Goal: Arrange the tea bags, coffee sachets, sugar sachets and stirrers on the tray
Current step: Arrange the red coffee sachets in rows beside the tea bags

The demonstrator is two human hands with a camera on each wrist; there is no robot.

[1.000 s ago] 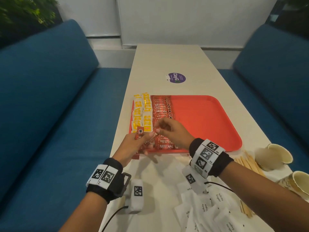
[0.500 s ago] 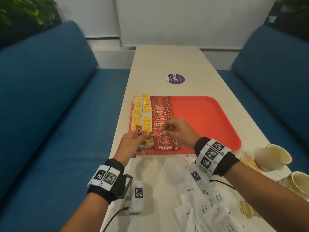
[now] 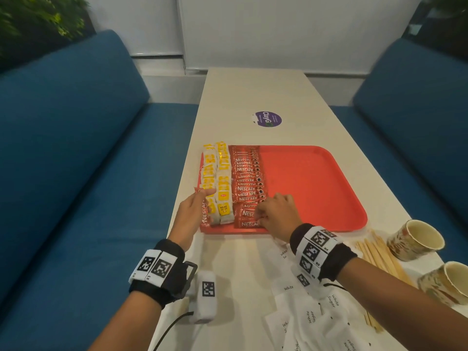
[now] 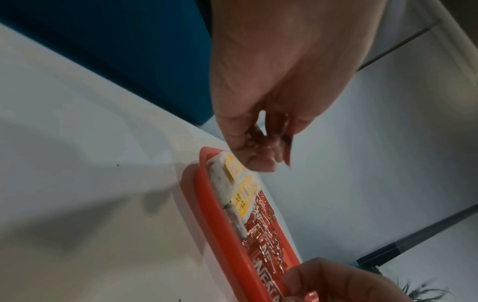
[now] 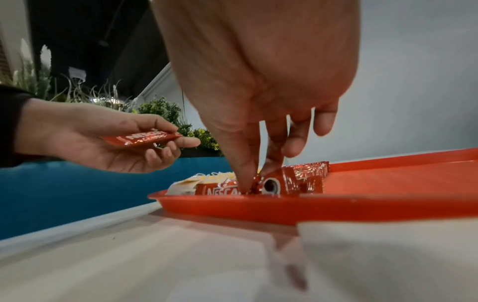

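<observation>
Fingers (image 5: pixel 248 173) of the right hand (image 3: pixel 277 215) are pinching a coffee sachet (image 5: pixel 274 183) onto the tray (image 3: pixel 316 186), best squared against its row, while the left hand (image 3: pixel 188 216) is gripping a spare sachet (image 5: pixel 142 138).

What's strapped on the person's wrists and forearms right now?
Both forearms are bare, with no sleeves. Each wrist carries a black fabric band wrapped in white tiles printed with black square markers. A thin black cable trails from the left band.

Red tray (image 3: pixel 316 188); red coffee sachets (image 3: pixel 247 178); yellow-and-white tea bags (image 3: pixel 217 178); white sugar sachets (image 3: pixel 316 317); blue sofas (image 3: pixel 63 160); purple sticker (image 3: pixel 268 119).
</observation>
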